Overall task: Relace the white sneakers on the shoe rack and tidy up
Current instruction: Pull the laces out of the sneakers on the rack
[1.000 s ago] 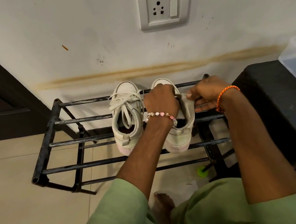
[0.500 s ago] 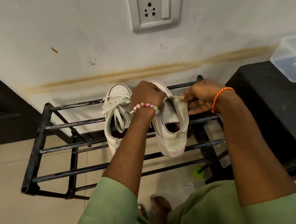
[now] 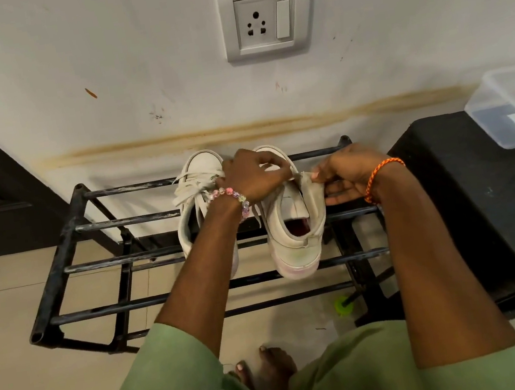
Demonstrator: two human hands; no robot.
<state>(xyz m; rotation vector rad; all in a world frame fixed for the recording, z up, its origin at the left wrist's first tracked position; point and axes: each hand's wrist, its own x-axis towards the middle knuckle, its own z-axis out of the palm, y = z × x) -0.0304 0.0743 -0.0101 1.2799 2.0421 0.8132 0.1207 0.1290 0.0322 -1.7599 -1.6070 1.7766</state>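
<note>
Two white sneakers stand side by side on the top bars of the black shoe rack point(image 3: 66, 243), toes at its back edge. The left hand point(image 3: 251, 175) curls over the right sneaker point(image 3: 290, 223) and pinches near its eyelets (lace hidden); the right hand point(image 3: 345, 173) pinches that sneaker's side flap. The left sneaker point(image 3: 196, 187) is laced
</note>
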